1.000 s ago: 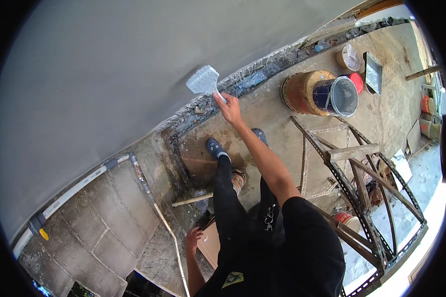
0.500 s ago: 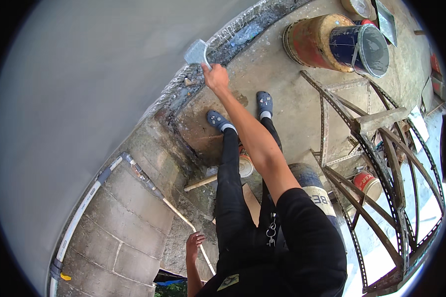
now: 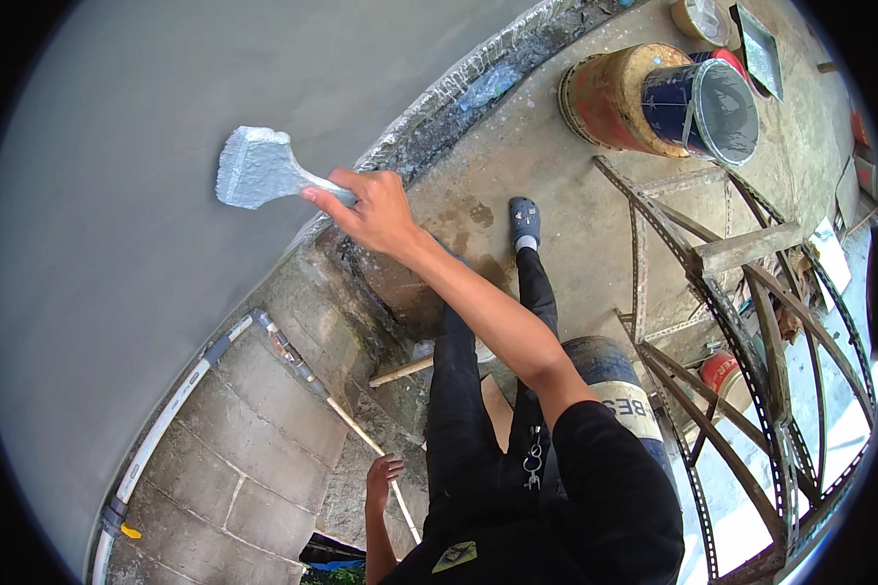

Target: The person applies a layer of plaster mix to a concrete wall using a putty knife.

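My right hand (image 3: 373, 213) is closed round the handle of a wide paintbrush (image 3: 259, 168), its bristles and head coated in pale grey paint. The brush points left, with its head over the smooth grey wall (image 3: 117, 253); whether the bristles touch it I cannot tell. Low in the picture, my left hand (image 3: 382, 478) hangs beside a thin pale pipe (image 3: 356, 426). Its fingers are loosely bent and slightly apart, with nothing seen in them.
A dark blue bucket (image 3: 668, 105) leans against a larger stained drum (image 3: 605, 102) at upper right. A rusty angle-iron frame (image 3: 741, 292) stands on the right. Behind my legs is a blue-and-white barrel (image 3: 610, 385). A white pipe (image 3: 166, 419) runs along the block wall (image 3: 205, 468).
My right hand has moved left and nearer, carrying the brush from the wall's rough edge out over the smooth grey surface. My left hand has hardly moved.
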